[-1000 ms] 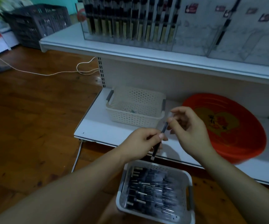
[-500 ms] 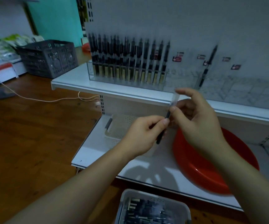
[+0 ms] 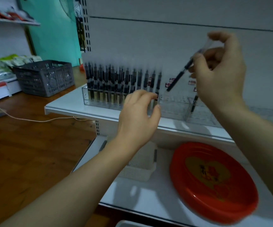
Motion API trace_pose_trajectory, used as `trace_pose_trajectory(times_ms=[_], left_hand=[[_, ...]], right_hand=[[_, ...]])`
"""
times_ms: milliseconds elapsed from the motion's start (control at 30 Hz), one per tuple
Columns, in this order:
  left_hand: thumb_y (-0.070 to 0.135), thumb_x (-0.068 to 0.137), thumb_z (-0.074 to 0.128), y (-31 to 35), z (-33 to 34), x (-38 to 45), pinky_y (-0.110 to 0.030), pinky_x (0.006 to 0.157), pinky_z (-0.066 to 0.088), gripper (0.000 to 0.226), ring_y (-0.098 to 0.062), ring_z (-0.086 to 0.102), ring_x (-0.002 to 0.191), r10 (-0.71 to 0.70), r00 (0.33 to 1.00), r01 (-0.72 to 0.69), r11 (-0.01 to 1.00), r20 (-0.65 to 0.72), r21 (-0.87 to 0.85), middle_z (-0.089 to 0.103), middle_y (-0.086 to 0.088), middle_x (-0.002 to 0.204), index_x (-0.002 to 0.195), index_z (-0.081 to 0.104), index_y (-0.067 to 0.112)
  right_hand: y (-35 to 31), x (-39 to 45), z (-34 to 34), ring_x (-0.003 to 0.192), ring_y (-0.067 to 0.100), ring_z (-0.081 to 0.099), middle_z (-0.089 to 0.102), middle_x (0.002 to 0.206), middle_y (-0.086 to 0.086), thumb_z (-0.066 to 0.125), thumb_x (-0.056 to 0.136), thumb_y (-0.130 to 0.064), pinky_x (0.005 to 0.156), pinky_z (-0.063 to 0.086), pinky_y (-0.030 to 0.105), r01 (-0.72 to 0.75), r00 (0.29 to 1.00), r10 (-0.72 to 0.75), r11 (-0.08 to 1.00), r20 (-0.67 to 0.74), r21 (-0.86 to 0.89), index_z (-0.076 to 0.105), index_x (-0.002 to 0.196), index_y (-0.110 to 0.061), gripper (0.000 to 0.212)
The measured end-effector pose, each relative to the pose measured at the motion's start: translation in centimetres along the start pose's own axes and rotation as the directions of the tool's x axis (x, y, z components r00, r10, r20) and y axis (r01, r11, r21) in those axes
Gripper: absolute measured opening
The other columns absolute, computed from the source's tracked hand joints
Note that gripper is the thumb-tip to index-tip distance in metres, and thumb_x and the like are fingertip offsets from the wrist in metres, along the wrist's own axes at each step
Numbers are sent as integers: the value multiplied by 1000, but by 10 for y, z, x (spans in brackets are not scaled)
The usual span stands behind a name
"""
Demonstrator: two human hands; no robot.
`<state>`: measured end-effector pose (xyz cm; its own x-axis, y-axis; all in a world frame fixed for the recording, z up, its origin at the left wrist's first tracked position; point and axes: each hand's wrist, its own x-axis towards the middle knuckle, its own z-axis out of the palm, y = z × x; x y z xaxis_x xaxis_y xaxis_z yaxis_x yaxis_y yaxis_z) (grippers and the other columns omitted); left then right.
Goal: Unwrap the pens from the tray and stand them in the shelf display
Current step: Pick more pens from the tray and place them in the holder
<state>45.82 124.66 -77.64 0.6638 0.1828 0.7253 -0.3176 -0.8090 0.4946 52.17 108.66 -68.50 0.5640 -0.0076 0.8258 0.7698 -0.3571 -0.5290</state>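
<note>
My right hand (image 3: 221,71) is raised before the shelf and pinches a black pen (image 3: 179,77), which slants down to the left with a clear wrapper at its upper end. My left hand (image 3: 139,113) hovers below, fingers loosely bent and holding nothing, in front of the clear display rack (image 3: 173,107). Several black pens (image 3: 121,82) stand upright in the rack's left half. One more pen (image 3: 194,104) stands alone further right. Only the white rim of the tray (image 3: 132,224) shows at the bottom edge.
A red round plate (image 3: 214,182) leans on the lower shelf beside a white perforated basket (image 3: 142,167). A grey crate (image 3: 45,77) sits on the wooden floor at left, with a thin white cable (image 3: 34,119) running past it.
My left hand let go of the pen and dropped toward the rack. My right hand lifted the pen up and to the right. The view tilted upward, so the tray left the frame.
</note>
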Motion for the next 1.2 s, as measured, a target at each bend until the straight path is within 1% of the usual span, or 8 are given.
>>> trace_pose_trajectory(times_ms=[100,267,400,533,767,933,1100,1200], left_hand=[[24,94,59,-3,9,1,-21,99,32,34,-21,49,123,33,999,-30,995,-23,97,60,-4,127,124,65,10],[21,90,57,-8,14,4,-32,99,43,33,-24,54,117,71,995,-60,989,-76,136,65,-6,119,118,67,7],[18,88,57,-8,14,4,-32,97,44,34,-22,54,116,67,996,-59,991,-60,122,65,-3,117,120,65,8],[15,88,57,-10,14,4,-30,98,43,34,-21,53,117,84,995,-76,988,-59,134,65,-2,117,120,64,9],[21,90,61,-13,14,3,-21,99,36,32,-18,52,117,103,994,-97,987,-44,125,64,-1,118,120,63,9],[28,92,64,-8,10,-3,-16,93,37,33,-11,52,115,49,996,-48,999,-78,7,63,4,115,122,62,14],[33,93,64,6,2,-28,-20,65,43,24,-2,55,75,37,999,-42,991,-36,-131,63,11,84,113,62,20],[36,93,63,3,0,-52,-18,59,39,18,-2,53,65,-4,1000,2,985,-8,-175,61,9,74,103,63,22]], right_hand=[[2,15,13,78,13,68,65,84,-2,57,98,-21,75,57,44,31,997,-25,996,67,-88,50,131,-22,33],[8,27,28,76,15,66,62,81,-6,56,99,-18,75,57,45,20,984,6,989,179,-148,50,131,-24,34],[12,27,31,75,15,65,62,80,-7,57,98,-18,74,56,39,59,956,14,970,293,-238,50,132,-23,35],[15,11,38,77,18,63,64,84,-3,57,99,-17,74,56,42,126,905,14,946,424,-300,48,133,-22,36],[18,6,38,77,18,63,60,87,-8,55,100,-18,73,56,44,78,917,49,951,396,-298,44,137,-22,39],[21,-12,31,88,14,62,61,118,0,58,99,-21,77,55,40,119,948,-28,955,318,-271,39,147,-26,52],[8,-59,16,76,7,57,59,95,-7,60,99,-20,65,46,18,203,973,-184,970,141,-136,58,124,-12,26],[6,-105,8,70,6,56,56,88,-11,61,97,-16,62,42,12,196,973,-186,979,137,-64,60,116,-11,19]])
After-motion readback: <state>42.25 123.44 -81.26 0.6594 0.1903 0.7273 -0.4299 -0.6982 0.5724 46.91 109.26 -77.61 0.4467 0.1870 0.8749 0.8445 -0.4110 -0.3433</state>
